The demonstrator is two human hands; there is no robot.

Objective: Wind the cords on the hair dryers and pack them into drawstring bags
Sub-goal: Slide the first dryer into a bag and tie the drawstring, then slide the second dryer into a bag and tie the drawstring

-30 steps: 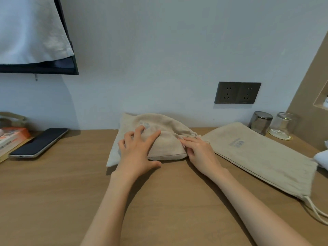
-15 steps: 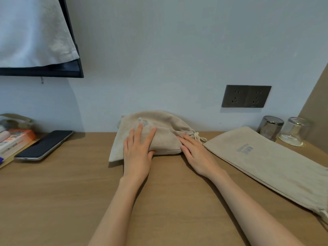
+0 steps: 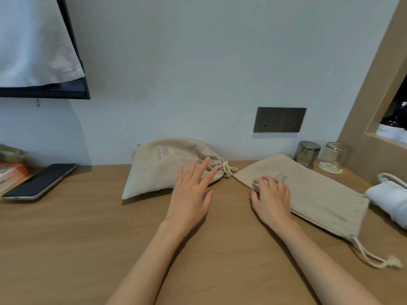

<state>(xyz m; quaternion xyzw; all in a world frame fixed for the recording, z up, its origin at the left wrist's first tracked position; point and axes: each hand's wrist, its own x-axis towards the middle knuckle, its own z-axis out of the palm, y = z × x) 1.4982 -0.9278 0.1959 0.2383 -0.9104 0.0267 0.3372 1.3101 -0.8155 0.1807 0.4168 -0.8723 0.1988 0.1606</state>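
Note:
A bulging beige drawstring bag (image 3: pixel 160 168) lies against the wall, its mouth cinched and its cord knotted at the right end. My left hand (image 3: pixel 190 194) hovers just in front of its right end, fingers spread, holding nothing. A second beige drawstring bag (image 3: pixel 312 194) lies flat to the right, its cord (image 3: pixel 374 258) trailing toward the table's front right. My right hand (image 3: pixel 269 194) rests on this flat bag's near left corner, fingers curled over the edge. No hair dryer is in sight.
A dark phone (image 3: pixel 39 181) lies at the left beside an orange box (image 3: pixel 11 175). Two upturned glasses (image 3: pixel 320 156) stand at the back right below a wall socket (image 3: pixel 279 119). A rolled white towel (image 3: pixel 389 199) sits at the far right, by a wooden niche wall.
Both hands have left the filled bag. My left hand lifted off it and drew back to the right; my right hand moved right onto the flat bag's corner.

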